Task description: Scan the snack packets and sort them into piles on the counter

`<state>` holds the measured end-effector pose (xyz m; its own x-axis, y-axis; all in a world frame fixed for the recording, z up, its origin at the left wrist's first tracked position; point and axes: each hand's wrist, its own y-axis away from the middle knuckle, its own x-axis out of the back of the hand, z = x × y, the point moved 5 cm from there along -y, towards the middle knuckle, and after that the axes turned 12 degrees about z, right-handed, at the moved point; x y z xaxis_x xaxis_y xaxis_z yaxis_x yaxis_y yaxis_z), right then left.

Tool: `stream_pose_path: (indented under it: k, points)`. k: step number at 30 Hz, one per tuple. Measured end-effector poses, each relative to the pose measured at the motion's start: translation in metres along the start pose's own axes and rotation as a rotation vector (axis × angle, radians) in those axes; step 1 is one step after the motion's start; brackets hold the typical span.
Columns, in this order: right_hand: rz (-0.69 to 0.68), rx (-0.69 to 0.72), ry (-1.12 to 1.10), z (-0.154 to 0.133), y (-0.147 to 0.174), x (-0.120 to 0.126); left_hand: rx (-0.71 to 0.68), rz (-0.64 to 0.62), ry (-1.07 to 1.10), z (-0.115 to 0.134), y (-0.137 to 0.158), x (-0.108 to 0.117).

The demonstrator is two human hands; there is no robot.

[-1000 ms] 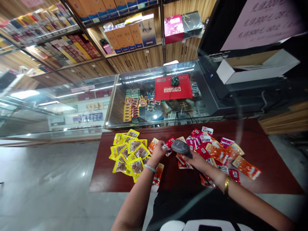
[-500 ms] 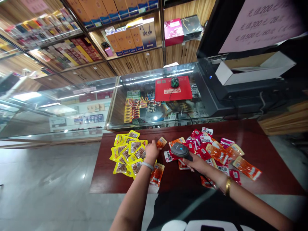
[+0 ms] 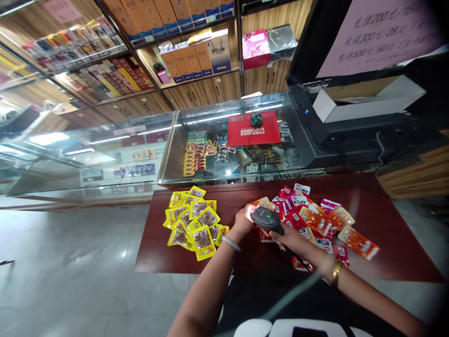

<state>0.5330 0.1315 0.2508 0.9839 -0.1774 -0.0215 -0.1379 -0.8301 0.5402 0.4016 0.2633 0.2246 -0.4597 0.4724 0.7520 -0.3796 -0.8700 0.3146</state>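
My right hand (image 3: 293,238) is wrapped around the handle of a dark barcode scanner (image 3: 265,217), whose small light shows green. Close against the scanner's head, my left hand (image 3: 244,219) has its fingers closed on an orange snack packet, largely hidden by the fingers and scanner; a bright pinkish glow falls on the fingertips. Just beyond the scanner an orange packet (image 3: 261,203) shows in part. To the right spreads a loose pile of red and orange snack packets (image 3: 314,220). Yellow snack packets (image 3: 202,238) lie heaped left of my left hand.
The dark red tabletop (image 3: 154,252) meets a glass display counter (image 3: 168,154) behind it. On the glass are a red mouse pad (image 3: 242,138) and a mouse (image 3: 256,119). A dark monitor (image 3: 305,42) and an open white box (image 3: 336,112) stand at right.
My left hand has moved right, from beside the yellow packets to the scanner. Two orange packets near it have left their places. The scanner's light has turned from blue to green.
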Motion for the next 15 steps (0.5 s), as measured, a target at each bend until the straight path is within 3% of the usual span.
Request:
stream_pose_path:
  k: [3, 6, 10, 15]
  points:
    - [-0.032, -0.01, 0.036, 0.004, 0.003, -0.004, -0.005, 0.16, -0.174, -0.02, 0.033, 0.013]
    - [-0.053, -0.032, 0.077, 0.012, 0.004, -0.007, 0.118, 0.292, -0.447, -0.062, 0.078, 0.029]
    - [-0.089, -0.062, 0.1, 0.022, 0.006, -0.011, 0.158, 0.232, -0.594, -0.097, 0.117, 0.024]
    - [-0.153, -0.04, 0.146, 0.026, 0.008, -0.015, 0.194, 0.202, -0.538, -0.104, 0.121, 0.01]
